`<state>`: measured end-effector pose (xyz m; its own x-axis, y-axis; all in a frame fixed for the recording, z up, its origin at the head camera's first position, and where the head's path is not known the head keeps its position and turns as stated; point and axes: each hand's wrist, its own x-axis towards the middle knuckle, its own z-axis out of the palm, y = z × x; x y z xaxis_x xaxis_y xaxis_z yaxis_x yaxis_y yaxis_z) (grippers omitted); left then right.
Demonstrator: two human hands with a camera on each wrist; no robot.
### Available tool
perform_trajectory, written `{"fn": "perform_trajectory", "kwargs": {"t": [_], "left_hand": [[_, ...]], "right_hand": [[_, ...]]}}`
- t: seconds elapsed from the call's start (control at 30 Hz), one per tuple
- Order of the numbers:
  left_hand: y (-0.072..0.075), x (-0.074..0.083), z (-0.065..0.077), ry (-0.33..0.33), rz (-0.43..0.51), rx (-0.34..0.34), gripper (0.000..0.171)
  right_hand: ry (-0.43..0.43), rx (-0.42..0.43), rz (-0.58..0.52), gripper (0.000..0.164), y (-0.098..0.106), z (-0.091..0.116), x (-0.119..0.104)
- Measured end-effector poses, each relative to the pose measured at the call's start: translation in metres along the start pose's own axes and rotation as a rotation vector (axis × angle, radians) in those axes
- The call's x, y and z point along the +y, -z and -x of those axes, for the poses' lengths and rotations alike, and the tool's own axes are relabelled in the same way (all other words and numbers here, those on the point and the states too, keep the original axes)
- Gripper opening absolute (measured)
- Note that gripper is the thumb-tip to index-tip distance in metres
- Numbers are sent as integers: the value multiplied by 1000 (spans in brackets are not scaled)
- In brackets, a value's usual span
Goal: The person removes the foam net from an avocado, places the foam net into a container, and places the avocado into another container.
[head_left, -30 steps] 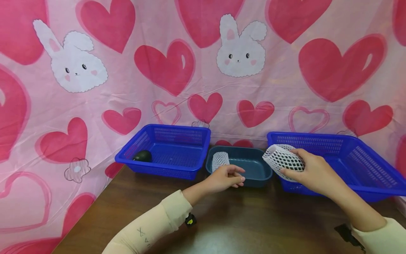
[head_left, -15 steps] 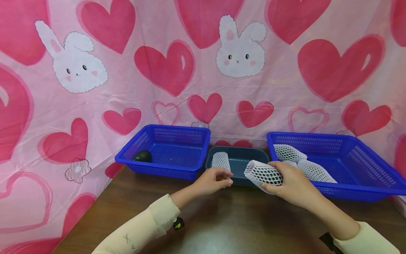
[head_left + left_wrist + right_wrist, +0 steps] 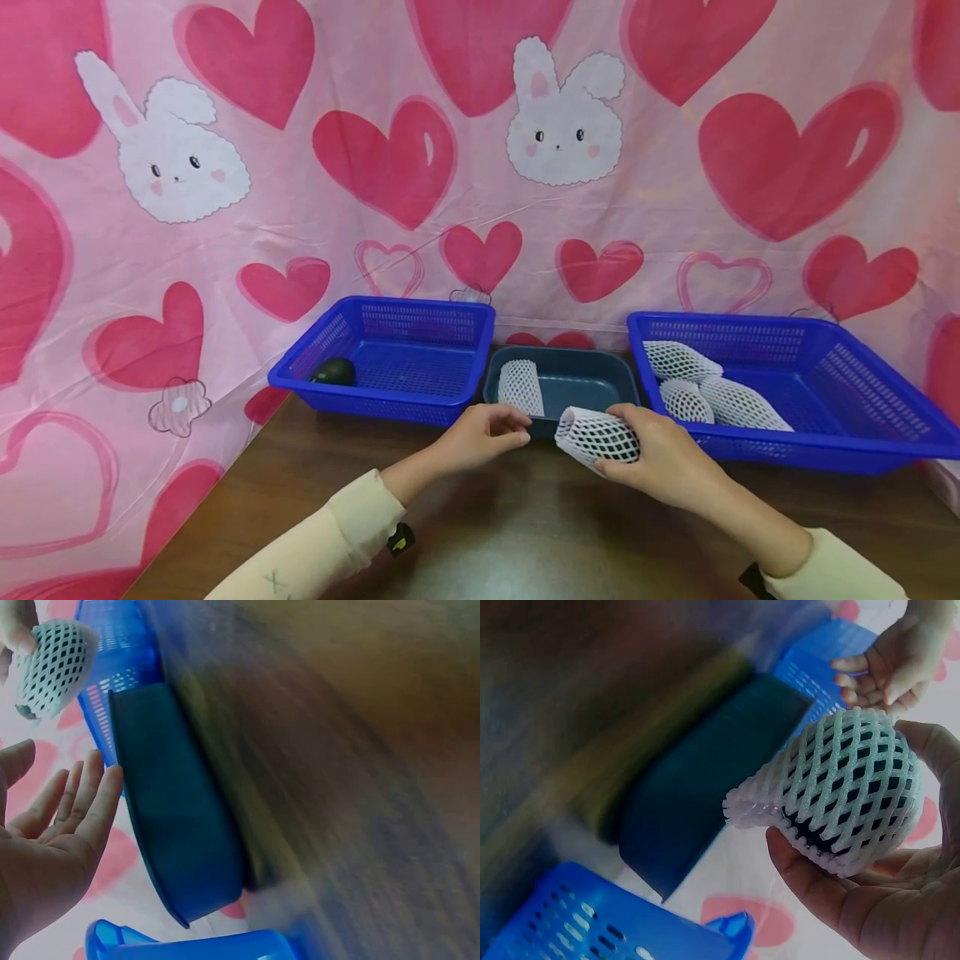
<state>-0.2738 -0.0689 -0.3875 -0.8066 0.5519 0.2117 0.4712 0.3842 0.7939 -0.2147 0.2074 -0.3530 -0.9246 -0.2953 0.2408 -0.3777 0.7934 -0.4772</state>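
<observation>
My right hand [image 3: 663,458] grips an avocado in a white foam net [image 3: 600,437], raised in front of the teal tray [image 3: 588,390]. Dark skin shows through the mesh in the right wrist view, where the net's loose end [image 3: 746,806] points away from the palm. My left hand [image 3: 480,437] hovers at the tray's near left side, its fingers loosely bent and holding nothing; the left wrist view shows that palm [image 3: 52,855] facing the netted fruit. A white foam net sleeve [image 3: 520,387] lies at the tray's left end.
On the left stands a blue basket [image 3: 420,404] with a bare dark green avocado [image 3: 333,372] in its corner. The right blue basket [image 3: 802,454] holds three netted pieces [image 3: 742,404] on its left side. All stand on a brown wooden table [image 3: 525,533] before a pink curtain [image 3: 480,208].
My right hand has carried the netted avocado left and toward me, away from the right basket, whose netted pieces now show. The left hand has drawn back slightly, left and down.
</observation>
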Motion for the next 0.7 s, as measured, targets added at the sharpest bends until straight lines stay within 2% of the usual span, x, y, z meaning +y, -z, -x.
{"fn": "perform_trajectory", "kwargs": {"t": [0.33, 0.7], "left_hand": [[-2, -7, 9, 54, -14, -51, 23], [-2, -12, 13, 53, -98, -91, 21]], "right_hand": [[15, -70, -16, 68, -28, -3, 0], [25, -107, 6, 65, -48, -8, -1]]}}
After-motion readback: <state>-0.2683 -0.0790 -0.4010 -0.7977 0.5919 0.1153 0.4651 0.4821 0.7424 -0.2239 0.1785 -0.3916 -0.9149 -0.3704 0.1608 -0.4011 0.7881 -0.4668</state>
